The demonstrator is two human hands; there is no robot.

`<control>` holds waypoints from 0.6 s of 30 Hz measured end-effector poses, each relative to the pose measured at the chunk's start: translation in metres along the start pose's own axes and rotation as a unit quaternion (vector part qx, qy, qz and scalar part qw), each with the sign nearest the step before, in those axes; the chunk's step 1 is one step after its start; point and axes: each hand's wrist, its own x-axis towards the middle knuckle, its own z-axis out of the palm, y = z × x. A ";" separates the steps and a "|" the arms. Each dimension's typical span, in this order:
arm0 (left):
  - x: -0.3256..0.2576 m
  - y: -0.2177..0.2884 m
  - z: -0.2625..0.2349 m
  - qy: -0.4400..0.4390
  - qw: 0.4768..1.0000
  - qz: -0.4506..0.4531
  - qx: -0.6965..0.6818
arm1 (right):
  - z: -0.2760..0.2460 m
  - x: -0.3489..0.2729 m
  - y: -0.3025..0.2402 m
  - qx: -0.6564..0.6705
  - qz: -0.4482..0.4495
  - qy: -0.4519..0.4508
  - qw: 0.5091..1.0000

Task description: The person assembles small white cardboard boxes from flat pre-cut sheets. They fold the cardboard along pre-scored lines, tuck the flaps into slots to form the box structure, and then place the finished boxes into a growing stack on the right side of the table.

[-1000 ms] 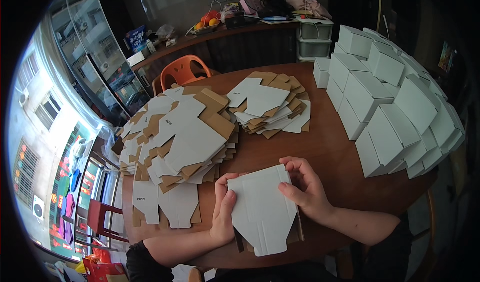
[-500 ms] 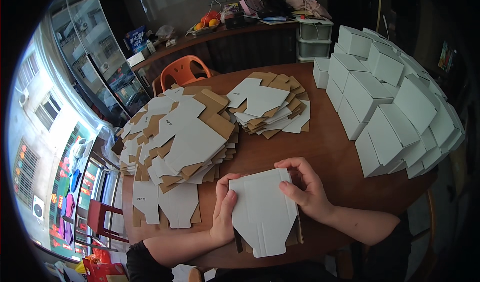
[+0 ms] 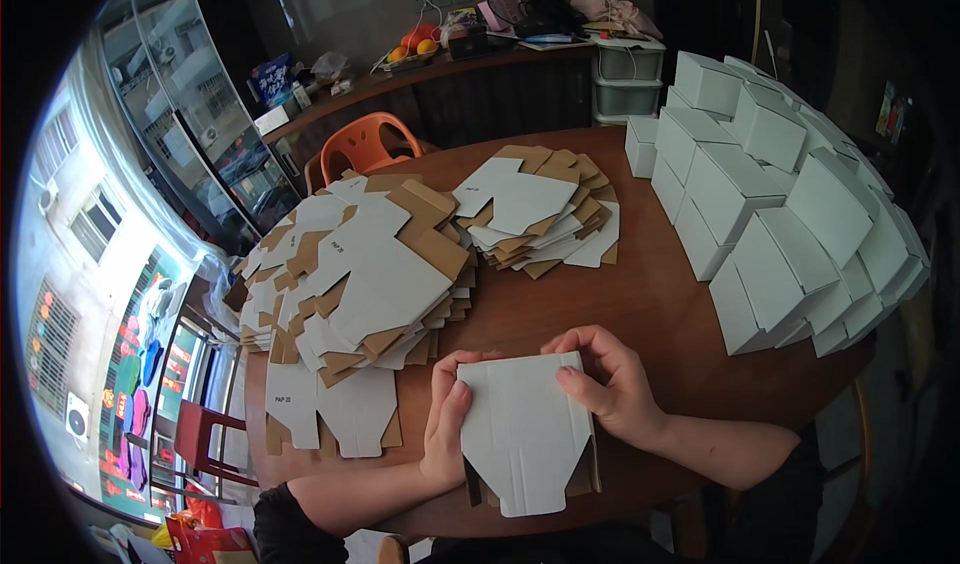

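Between my two hands, over the near edge of the brown table, is a partly folded white cardboard box [image 3: 525,419]. Its tapered white panel faces up, and brown inner flaps show along its lower sides. My left hand [image 3: 447,414] grips the left edge, thumb on the white face and fingers behind. My right hand [image 3: 605,384] is closed round the upper right corner, its thumb pressing the face near that corner. The fingertips behind the cardboard are partly hidden. Left of the box, a flat white cardboard blank [image 3: 345,409] lies on the table.
A big heap of flat box blanks [image 3: 380,264] covers the table's left side, with a smaller stack [image 3: 540,204] behind centre. Folded white boxes [image 3: 730,194] are piled high along the right. An orange chair [image 3: 370,144] stands at the far edge, before a cluttered counter [image 3: 480,64].
The upper edge of the box has tipped down a little toward me, and my right hand has lowered slightly with it. Both hands keep their hold.
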 end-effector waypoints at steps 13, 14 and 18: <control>0.002 -0.006 -0.004 -0.009 1.000 0.027 0.002 | 0.004 -0.003 0.004 0.000 -0.018 0.012 1.000; 0.002 -0.007 -0.004 -0.009 0.999 0.031 0.001 | 0.003 -0.002 0.004 -0.005 -0.015 0.007 1.000; 0.003 -0.005 -0.007 -0.014 0.998 0.039 0.038 | 0.000 -0.001 0.002 -0.033 -0.007 -0.009 0.999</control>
